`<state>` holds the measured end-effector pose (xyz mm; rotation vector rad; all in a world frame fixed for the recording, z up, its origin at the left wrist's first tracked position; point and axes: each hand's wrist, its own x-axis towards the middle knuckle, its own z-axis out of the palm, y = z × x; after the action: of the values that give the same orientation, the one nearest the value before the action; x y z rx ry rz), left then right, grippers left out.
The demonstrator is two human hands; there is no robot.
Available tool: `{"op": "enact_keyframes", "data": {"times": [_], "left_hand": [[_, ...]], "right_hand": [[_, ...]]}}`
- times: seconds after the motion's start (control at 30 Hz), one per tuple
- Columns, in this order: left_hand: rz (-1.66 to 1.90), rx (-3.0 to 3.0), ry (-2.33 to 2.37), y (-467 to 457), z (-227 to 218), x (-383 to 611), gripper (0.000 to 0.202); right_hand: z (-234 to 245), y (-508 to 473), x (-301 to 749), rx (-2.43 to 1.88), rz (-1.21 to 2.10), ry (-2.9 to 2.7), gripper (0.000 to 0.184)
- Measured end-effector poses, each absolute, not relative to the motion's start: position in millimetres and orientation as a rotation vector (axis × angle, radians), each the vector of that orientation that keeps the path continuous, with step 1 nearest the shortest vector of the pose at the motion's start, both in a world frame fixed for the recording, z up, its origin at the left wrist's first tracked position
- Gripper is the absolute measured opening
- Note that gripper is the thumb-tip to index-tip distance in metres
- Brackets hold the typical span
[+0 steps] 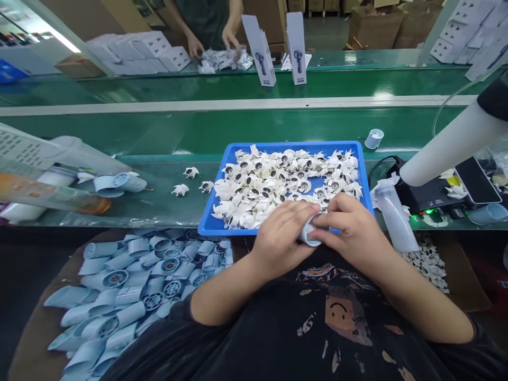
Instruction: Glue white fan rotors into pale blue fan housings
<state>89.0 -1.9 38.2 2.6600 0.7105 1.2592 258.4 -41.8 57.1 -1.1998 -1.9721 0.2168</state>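
Note:
My left hand is wrapped round a light-blue plastic tube housing, held just in front of the blue tray's near edge. The fingers of my right hand are pinched together at the housing's open end; whether a small part sits between them is hidden. Behind both hands, the blue tray carries a heap of white fan impellers with dark hubs. A few loose impellers lie on the bench to the left of the tray.
A big box of light-blue housings stands below the bench at left. At right are a black control box, a clear bottle and a thick white tube. Across the green conveyor, a co-worker's hands handle plastic bags near white cartons.

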Motion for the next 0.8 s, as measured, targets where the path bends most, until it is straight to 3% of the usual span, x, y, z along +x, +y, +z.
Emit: {"op": "enact_keyframes", "data": {"times": [0.17, 0.43, 0.53, 0.7, 0.8], "left_hand": [[1.229, 2.663, 0.653, 2.6, 35.3, 86.7, 0.042], [1.126, 2.656, 0.743, 11.9, 30.6, 80.5, 0.052], [0.998, 2.659, 0.728, 20.7, 34.4, 73.9, 0.059], [0.846, 2.618, 0.898, 89.1, 50.1, 72.7, 0.052], [0.638, 2.477, 1.162, 156.3, 55.7, 109.8, 0.052]], "right_hand": [[54.4, -46.6, 262.7, -1.237, 0.223, -1.928, 0.02], [48.1, -57.4, 266.7, -1.19, -0.01, -1.988, 0.043], [46.5, -63.0, 280.8, -1.152, -0.113, -1.915, 0.022], [31.3, -89.0, 311.9, -1.111, -0.151, -1.762, 0.008], [14.2, -98.5, 312.1, -1.175, -0.071, -1.711, 0.01]]}}
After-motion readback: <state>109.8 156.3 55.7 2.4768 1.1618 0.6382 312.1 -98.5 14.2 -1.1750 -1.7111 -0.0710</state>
